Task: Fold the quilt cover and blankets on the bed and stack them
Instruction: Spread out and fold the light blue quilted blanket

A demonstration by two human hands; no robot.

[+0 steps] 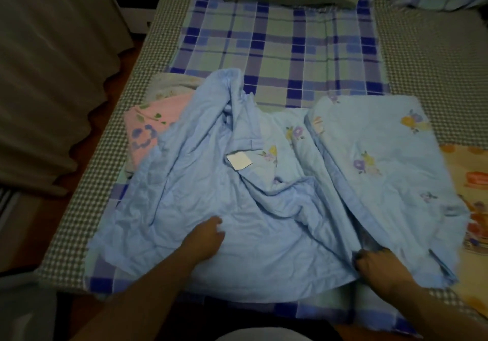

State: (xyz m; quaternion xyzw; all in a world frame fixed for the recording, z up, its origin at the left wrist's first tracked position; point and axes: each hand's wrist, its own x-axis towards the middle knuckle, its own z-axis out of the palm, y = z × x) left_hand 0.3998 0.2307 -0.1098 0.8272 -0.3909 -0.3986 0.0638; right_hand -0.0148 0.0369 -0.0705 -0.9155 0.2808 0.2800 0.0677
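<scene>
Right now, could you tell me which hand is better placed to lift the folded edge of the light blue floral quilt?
Probably the right hand: its fingers curl at the light blue floral quilt's folded edge, while the left hand rests flat mid-fabric.

No legible txt; white tag [239, 160] on blue quilt [237, 229] blank.

The room is dim, with soft, even light and no glare or hard shadows. The pale blue quilt [264, 208] is the brightest area; away from it, the corners fall dark. The wide lens bends straight lines beyond the quilt's edges. Detail is soft throughout, blurriest near the bottom edge.
</scene>
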